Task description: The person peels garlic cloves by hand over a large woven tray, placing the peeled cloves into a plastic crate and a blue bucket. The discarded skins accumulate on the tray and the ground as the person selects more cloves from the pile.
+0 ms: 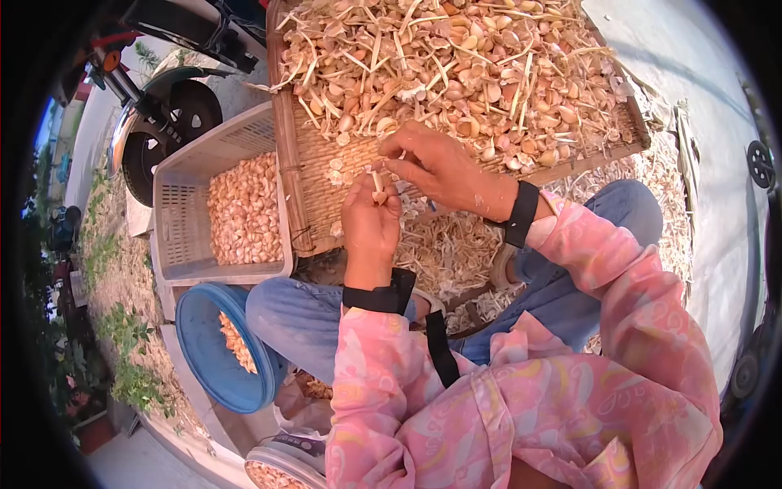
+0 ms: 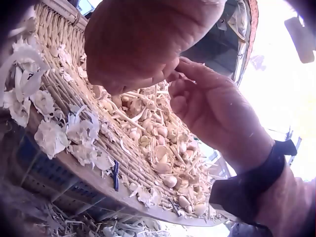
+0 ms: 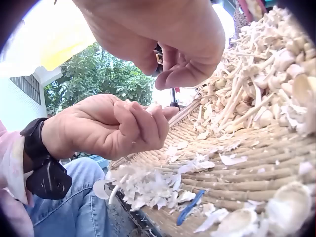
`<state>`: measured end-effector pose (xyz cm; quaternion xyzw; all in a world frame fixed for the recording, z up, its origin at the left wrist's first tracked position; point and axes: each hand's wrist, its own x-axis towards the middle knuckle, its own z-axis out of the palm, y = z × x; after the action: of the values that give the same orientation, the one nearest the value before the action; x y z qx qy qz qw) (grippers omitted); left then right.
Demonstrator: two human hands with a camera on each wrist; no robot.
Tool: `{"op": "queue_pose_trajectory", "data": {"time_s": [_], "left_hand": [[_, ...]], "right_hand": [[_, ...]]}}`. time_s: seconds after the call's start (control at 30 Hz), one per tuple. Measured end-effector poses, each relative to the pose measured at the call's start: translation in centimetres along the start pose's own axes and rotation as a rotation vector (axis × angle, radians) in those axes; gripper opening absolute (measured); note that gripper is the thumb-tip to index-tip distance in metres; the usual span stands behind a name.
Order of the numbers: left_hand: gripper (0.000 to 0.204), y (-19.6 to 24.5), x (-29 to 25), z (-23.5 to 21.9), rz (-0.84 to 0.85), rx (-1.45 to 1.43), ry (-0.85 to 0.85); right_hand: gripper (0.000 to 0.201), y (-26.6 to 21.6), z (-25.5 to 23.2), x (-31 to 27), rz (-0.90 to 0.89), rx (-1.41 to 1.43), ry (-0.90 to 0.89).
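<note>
My left hand [image 1: 371, 224] holds a small piece of garlic [image 1: 378, 196], with a pale stub of stem pointing up between its fingers. In the right wrist view those left fingers [image 3: 140, 123] are curled, palm up. Just above and to the right is my right hand [image 1: 452, 171], thumb and forefinger bent close to the top of the stem. Its fingertips [image 3: 170, 79] come together above the left hand in the right wrist view; I cannot tell whether they pinch anything. Both hands are over the near edge of a woven tray [image 1: 322, 183].
Garlic cloves and dry stalks [image 1: 456, 73] heap the tray. Left of it stands a pale plastic crate [image 1: 183, 191] of cloves, then a blue bucket [image 1: 204, 342] and another tub [image 1: 281, 456] holding cloves. Husks [image 1: 440, 253] litter the ground. A wheel [image 1: 195, 110] stands beyond the crate.
</note>
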<state>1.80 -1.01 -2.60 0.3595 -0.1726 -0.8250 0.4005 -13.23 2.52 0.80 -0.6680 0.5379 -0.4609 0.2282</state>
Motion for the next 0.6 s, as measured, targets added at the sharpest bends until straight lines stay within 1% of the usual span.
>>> {"op": "queue_pose_trajectory", "data": {"time_s": [0.1,0.2,0.3,0.4,0.5,0.6], "left_hand": [[0.020,-0.3,-1.4,1.4,0.146,0.264,-0.060],[0.022,-0.5,-2.6,2.1,0.325,0.466,-0.101],[0.025,-0.9,-3.2,1.8,0.420,0.516,-0.120],[0.024,-0.6,-4.3,2.6,0.383,0.445,-0.133],[0.023,0.2,-5.0,2.9,0.348,0.380,-0.161],[0.022,0.9,-5.6,2.7,0.282,0.299,-0.204]], "right_hand": [[0.018,-1.1,-1.0,0.3,0.139,-0.150,-0.187],[0.021,-0.6,0.1,-0.5,-0.021,-0.210,-0.122],[0.024,-0.9,-0.1,-0.4,-0.108,-0.249,-0.089],[0.029,-0.5,0.0,-0.5,0.098,0.044,-0.074],[0.034,-0.3,-0.2,-0.5,0.326,0.292,-0.218],[0.048,-0.1,-0.3,-1.0,0.357,0.116,-0.316]]}}
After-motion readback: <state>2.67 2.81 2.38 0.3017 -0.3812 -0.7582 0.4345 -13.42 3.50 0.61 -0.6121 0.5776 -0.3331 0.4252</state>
